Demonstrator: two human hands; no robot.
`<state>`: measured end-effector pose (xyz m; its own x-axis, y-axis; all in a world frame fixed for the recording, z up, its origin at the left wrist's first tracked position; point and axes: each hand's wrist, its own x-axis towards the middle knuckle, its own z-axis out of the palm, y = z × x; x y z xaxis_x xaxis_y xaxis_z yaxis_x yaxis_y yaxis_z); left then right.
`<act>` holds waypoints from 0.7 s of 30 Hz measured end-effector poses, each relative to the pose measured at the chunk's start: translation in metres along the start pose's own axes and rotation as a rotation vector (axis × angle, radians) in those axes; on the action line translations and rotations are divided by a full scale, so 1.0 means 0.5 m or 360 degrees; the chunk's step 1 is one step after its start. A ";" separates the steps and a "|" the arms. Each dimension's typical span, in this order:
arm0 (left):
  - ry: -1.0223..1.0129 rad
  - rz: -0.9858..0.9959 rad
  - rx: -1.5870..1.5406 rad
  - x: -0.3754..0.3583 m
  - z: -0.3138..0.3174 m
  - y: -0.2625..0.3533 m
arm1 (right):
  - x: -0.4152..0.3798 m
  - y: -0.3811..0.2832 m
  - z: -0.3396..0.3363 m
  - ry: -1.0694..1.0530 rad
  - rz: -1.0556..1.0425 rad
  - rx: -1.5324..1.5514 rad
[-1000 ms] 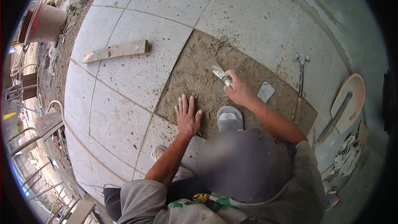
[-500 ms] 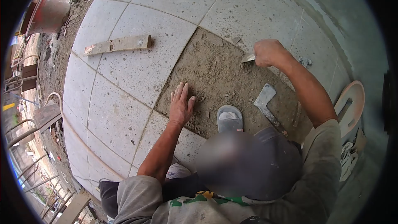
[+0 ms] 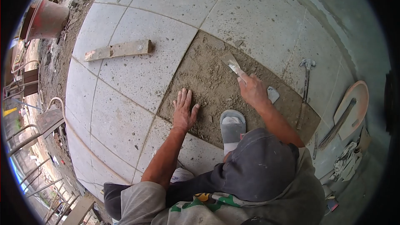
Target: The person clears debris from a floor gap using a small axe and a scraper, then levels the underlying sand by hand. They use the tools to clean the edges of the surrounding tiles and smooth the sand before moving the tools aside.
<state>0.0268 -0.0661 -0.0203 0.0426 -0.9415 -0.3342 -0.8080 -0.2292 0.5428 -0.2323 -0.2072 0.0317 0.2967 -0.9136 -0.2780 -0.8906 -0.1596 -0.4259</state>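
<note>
1. Since the frame half a second ago, the right hand (image 3: 253, 90) has swung in from the far right edge of the sandy bed (image 3: 200, 75) to nearer its middle, bringing the scraper (image 3: 232, 63) along; the hammer (image 3: 307, 79) now shows clear of the arm.
2. The right grip is clamped on the scraper's handle, fingers wrapped round it. The blade points forward and left, low over the loose grains, an angle that probably suits levelling or drawing them; whether its edge touches cannot be told.
3. The left hand (image 3: 184, 110) holds nothing. Its fingers lie slightly apart, palm down at the bed's near-left corner, seemingly propping the leaning body.
4. A slippered foot (image 3: 232, 127) rests between the two hands, likely for balance.
5. A flat blade (image 3: 273, 94) lies just beside the right wrist, partly hidden. The hammer lies across the bed's right edge, presumably kept within reach.
6. A wooden block (image 3: 118, 50) sits on the slabs (image 3: 141, 75) at left, well apart from both hands.
</note>
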 end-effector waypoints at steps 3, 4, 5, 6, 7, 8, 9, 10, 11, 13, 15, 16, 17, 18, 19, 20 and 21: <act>0.0046 -0.0017 0.0017 -0.013 0.021 0.008 | 0.046 0.008 0.020 -0.0060 -0.0012 -0.0064; 0.0101 -0.0010 0.0050 -0.003 0.021 0.007 | 0.060 0.014 0.026 -0.0055 -0.0039 -0.0065; 0.0103 -0.0023 0.0047 -0.002 0.023 0.009 | 0.058 0.010 0.015 -0.0069 -0.0050 -0.0084; 0.0107 -0.0041 0.0033 -0.007 0.027 0.011 | 0.050 0.002 -0.002 -0.0044 -0.0070 -0.0084; 0.0101 -0.0035 0.0033 -0.008 0.026 0.011 | 0.040 -0.004 -0.010 -0.0007 -0.0080 -0.0074; 0.0099 -0.0020 0.0040 -0.003 0.021 0.010 | 0.020 -0.002 -0.011 -0.0001 -0.0081 -0.0070; 0.0108 -0.0018 0.0047 0.000 0.018 0.009 | -0.005 0.004 -0.012 -0.0030 -0.0026 -0.0070; 0.0076 -0.0034 0.0031 0.001 0.017 0.008 | -0.010 0.005 -0.011 -0.0062 0.0019 -0.0071; 0.0041 -0.0056 0.0012 0.001 0.016 0.006 | 0.009 0.001 -0.003 -0.0064 0.0002 -0.0067; 0.0071 -0.0053 0.0048 0.003 0.019 0.007 | 0.049 -0.002 0.017 -0.0020 -0.0005 -0.0030; 0.0095 -0.0030 0.0073 -0.001 0.027 0.011 | 0.059 -0.001 0.019 -0.0038 0.0014 0.0021; 0.0088 -0.0024 0.0062 0.000 0.028 0.012 | 0.060 0.003 0.010 -0.0042 0.0007 0.0051; 0.0095 -0.0046 0.0054 0.000 0.026 0.016 | 0.058 0.006 -0.003 -0.0050 -0.0011 0.0028; 0.0095 -0.0062 0.0059 0.000 0.025 0.017 | 0.047 0.005 -0.012 -0.0027 0.0006 -0.0009; 0.0096 -0.0055 0.0085 0.000 0.028 0.014 | 0.036 0.000 -0.017 0.0002 0.0027 -0.0033; 0.0095 -0.0060 0.0095 -0.005 0.028 0.012 | 0.014 -0.001 -0.022 -0.0001 0.0025 -0.0023; 0.0070 -0.0069 0.0096 -0.003 0.026 0.013 | -0.005 0.004 -0.029 -0.0046 0.0041 -0.0038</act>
<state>0.0138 -0.0631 -0.0266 0.1032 -0.9413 -0.3214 -0.8387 -0.2561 0.4807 -0.2396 -0.2105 0.0441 0.2833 -0.9063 -0.3137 -0.9059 -0.1455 -0.3978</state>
